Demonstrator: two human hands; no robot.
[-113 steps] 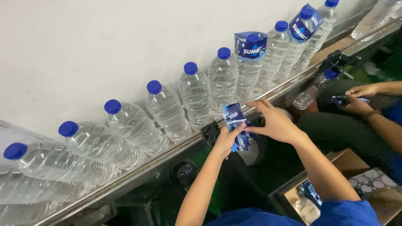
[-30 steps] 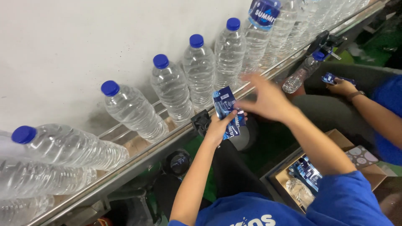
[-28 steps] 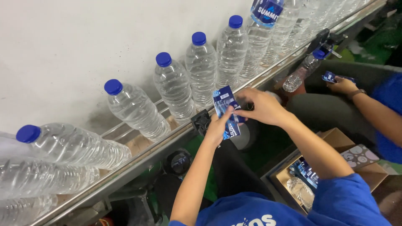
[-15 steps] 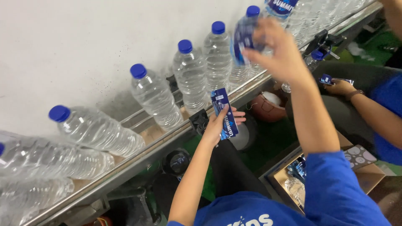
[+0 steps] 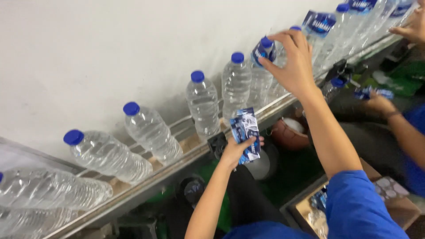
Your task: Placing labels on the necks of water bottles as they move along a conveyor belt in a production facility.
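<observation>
A row of clear water bottles with blue caps stands along a metal conveyor rail (image 5: 177, 166) against a white wall. My left hand (image 5: 237, 150) grips a stack of blue label sleeves (image 5: 246, 132) just in front of the rail. My right hand (image 5: 290, 62) is raised over the line, fingers pinching a blue label sleeve (image 5: 261, 52) at the neck of one bottle (image 5: 262, 73). Bottles farther right wear blue sleeves (image 5: 319, 22) around their necks. Bottles to the left, such as the nearest upright one (image 5: 202, 104), are bare.
A co-worker's hands (image 5: 378, 102) hold blue labels at the right; another hand (image 5: 409, 28) reaches in at the top right. A cardboard box (image 5: 389, 201) with labels sits at the lower right. Several bottles (image 5: 57, 190) lie tipped at the left end.
The bottles have travelled right along the rail. My right hand took one sleeve from the stack, lifted it over the line and lowered it onto a bottle's neck. The left hand kept the stack.
</observation>
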